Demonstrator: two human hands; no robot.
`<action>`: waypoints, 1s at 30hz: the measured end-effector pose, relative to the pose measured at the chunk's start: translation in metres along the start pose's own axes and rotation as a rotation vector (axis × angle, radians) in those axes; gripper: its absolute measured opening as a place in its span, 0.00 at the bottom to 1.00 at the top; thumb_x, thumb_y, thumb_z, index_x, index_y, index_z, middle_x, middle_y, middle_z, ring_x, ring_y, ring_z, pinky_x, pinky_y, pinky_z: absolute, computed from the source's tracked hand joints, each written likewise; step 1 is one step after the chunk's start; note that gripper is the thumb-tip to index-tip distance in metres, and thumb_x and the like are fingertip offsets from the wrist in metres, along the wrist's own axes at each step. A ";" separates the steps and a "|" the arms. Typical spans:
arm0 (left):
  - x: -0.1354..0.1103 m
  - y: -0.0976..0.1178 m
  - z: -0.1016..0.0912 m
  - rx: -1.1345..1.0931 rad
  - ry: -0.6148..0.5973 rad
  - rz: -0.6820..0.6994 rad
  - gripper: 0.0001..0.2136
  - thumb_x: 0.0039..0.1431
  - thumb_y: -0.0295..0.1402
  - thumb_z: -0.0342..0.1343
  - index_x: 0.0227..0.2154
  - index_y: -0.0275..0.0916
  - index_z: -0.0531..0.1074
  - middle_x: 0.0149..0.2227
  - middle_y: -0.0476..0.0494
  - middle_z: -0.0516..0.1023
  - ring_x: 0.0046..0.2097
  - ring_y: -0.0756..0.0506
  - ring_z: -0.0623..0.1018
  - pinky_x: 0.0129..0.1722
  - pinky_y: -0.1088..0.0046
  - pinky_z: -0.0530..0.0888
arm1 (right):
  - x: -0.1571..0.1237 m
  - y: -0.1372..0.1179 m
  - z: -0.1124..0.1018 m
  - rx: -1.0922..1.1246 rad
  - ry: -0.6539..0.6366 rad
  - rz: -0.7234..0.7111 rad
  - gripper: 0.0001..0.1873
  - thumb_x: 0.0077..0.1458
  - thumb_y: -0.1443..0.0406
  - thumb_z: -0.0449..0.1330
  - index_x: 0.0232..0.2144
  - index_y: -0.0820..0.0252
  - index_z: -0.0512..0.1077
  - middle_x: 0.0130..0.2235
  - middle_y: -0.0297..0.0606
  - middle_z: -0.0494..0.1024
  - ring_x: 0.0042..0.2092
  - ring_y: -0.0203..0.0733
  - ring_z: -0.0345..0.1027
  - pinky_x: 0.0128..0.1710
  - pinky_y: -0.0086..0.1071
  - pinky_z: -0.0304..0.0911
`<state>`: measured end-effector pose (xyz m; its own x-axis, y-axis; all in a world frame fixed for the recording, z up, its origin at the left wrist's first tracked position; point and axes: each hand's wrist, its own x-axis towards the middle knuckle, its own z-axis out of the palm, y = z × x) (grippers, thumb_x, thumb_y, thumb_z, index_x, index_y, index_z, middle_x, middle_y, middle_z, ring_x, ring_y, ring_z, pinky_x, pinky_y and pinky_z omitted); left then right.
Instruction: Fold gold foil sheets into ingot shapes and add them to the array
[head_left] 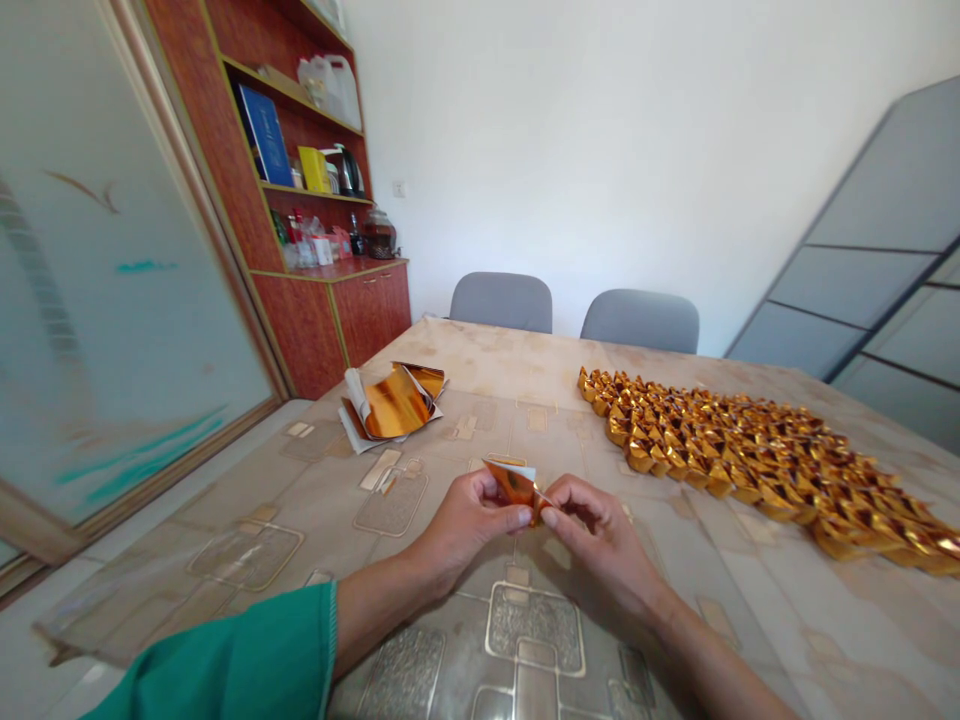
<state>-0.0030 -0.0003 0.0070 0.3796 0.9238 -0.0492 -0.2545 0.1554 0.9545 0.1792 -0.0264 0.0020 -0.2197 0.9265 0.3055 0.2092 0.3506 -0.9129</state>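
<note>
A partly folded sheet of gold foil paper [512, 485], white on its inner side, is held between my two hands above the table. My left hand [474, 518] pinches its left and lower part between thumb and fingers. At the right end, the thumb and fingertips of my right hand [592, 520] close on the paper's narrow corner. Beyond my left hand lies a loose pile of gold foil sheets [401, 402] with white backs. To the right, many folded gold paper ingots [720, 440] stand packed in rows.
The table [480, 350] wears a patterned, shiny cover. Two grey chairs [501, 302] stand at its far edge. A reddish wooden cabinet [300, 310] with bottles and boxes rises at the back left, beside a frosted sliding door [112, 300].
</note>
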 end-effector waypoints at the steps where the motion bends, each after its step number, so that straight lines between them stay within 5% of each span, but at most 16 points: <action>1: 0.000 0.000 0.000 -0.007 -0.001 -0.006 0.12 0.40 0.30 0.70 0.31 0.35 0.79 0.29 0.47 0.79 0.30 0.51 0.73 0.34 0.76 0.69 | 0.000 0.000 0.001 0.013 0.015 0.011 0.12 0.60 0.58 0.60 0.28 0.58 0.72 0.29 0.34 0.73 0.33 0.39 0.65 0.35 0.32 0.59; 15: -0.002 0.003 0.003 -0.050 -0.023 0.004 0.08 0.45 0.30 0.69 0.30 0.35 0.79 0.28 0.47 0.80 0.29 0.52 0.74 0.31 0.79 0.70 | 0.000 -0.009 0.012 -0.243 0.219 0.029 0.12 0.56 0.62 0.57 0.22 0.58 0.67 0.24 0.32 0.69 0.27 0.37 0.61 0.29 0.30 0.56; 21: -0.002 0.000 0.003 -0.036 -0.038 -0.007 0.10 0.45 0.31 0.69 0.31 0.35 0.79 0.29 0.47 0.80 0.29 0.52 0.75 0.32 0.78 0.71 | -0.003 -0.015 0.013 -0.326 0.201 -0.043 0.10 0.56 0.64 0.59 0.24 0.58 0.68 0.25 0.31 0.70 0.28 0.36 0.61 0.29 0.29 0.55; 30: -0.003 0.001 0.001 -0.088 -0.044 -0.056 0.11 0.45 0.34 0.70 0.30 0.34 0.78 0.30 0.45 0.80 0.31 0.51 0.76 0.32 0.78 0.71 | -0.003 -0.015 0.010 -0.138 0.121 -0.005 0.08 0.57 0.61 0.61 0.29 0.57 0.70 0.27 0.32 0.71 0.30 0.38 0.62 0.30 0.30 0.56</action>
<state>-0.0032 -0.0036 0.0083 0.4337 0.8969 -0.0868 -0.3080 0.2381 0.9211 0.1669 -0.0355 0.0124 -0.1064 0.9316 0.3476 0.3386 0.3627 -0.8682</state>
